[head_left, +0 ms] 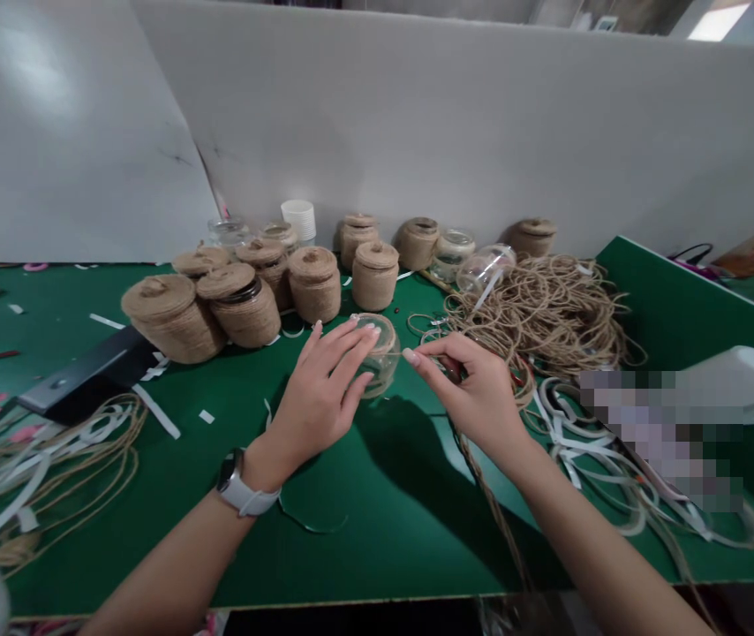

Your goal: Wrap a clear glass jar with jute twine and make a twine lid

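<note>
A clear glass jar lies on the green table, with some twine around one end. My left hand rests over the jar's left side, its fingers spread against the glass. To the right of the jar, my right hand pinches a strand of twine that runs to the jar. More twine hangs down from below my right hand toward the table's front edge.
Several twine-wrapped jars stand behind and to the left. A big heap of twine lies at the back right, beside a green divider. White strips and twine lie at the left; a dark metal tool sits behind them.
</note>
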Motion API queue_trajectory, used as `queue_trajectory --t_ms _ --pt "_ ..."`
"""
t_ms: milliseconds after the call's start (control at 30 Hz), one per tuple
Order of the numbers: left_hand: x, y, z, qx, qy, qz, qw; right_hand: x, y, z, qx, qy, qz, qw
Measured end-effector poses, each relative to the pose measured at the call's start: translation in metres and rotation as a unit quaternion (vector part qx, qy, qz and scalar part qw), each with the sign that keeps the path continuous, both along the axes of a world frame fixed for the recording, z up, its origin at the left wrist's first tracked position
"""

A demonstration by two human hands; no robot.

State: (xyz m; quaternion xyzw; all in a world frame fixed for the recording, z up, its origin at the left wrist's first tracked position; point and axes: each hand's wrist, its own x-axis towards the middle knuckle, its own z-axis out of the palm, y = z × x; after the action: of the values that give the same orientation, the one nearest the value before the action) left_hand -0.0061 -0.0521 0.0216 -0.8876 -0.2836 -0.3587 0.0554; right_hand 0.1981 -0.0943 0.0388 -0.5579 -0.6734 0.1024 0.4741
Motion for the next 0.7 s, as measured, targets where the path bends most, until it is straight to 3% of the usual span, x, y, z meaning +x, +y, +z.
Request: queue_trajectory --t_ms 433,700 --pt "0.0006 0.0012 0.0017 0.015 -0.027 -0.001 1.000 0.0000 -0.0019 0.0027 0.001 0.004 0.003 1.000" --pt "0.0066 -0.0024 -0.0040 0.048 0.026 0.034 0.998 -0.0024 -0.0007 -0.0019 -0.011 0.009 0.009 1.000"
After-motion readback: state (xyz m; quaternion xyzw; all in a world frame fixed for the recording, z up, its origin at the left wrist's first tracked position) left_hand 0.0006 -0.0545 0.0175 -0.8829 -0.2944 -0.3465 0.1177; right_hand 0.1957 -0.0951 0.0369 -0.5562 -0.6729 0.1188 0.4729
